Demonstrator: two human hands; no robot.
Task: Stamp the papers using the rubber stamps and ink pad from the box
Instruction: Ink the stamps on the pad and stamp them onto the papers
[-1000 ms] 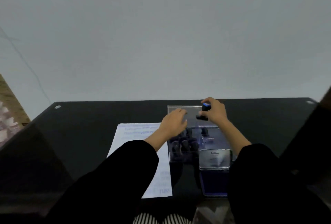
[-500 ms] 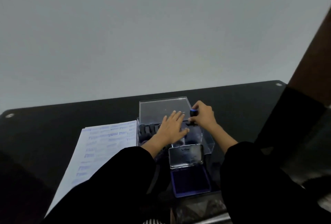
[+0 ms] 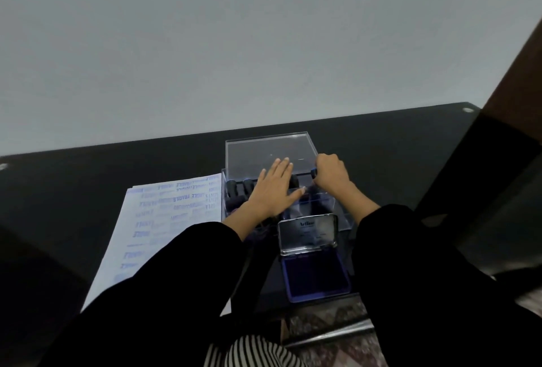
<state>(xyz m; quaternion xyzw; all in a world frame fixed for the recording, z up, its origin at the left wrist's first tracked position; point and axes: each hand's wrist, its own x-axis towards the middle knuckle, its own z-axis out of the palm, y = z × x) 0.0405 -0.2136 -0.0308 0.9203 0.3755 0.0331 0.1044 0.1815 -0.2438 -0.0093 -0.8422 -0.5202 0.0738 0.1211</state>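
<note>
Nearest us, the blue rectangular ink pad (image 3: 315, 275) lies open on the black glass table (image 3: 88, 179), its clear lid (image 3: 308, 234) tipped up on the far side. To its left lies the white paper sheet (image 3: 164, 220), crowded with blue imprints. Beyond the pad stands the clear plastic box (image 3: 337, 214) of black rubber stamps (image 3: 231, 186). Our left hand (image 3: 272, 190) lies flat over the box, fingers straight. Our right hand (image 3: 331, 174), at the box's far right, is curled round a black stamp with a blue cap (image 3: 313, 174). We judge this stamp is going in or out: keep it upright, keep the box pinned, and stay clear of the raised box lid (image 3: 264, 155) behind.
</note>
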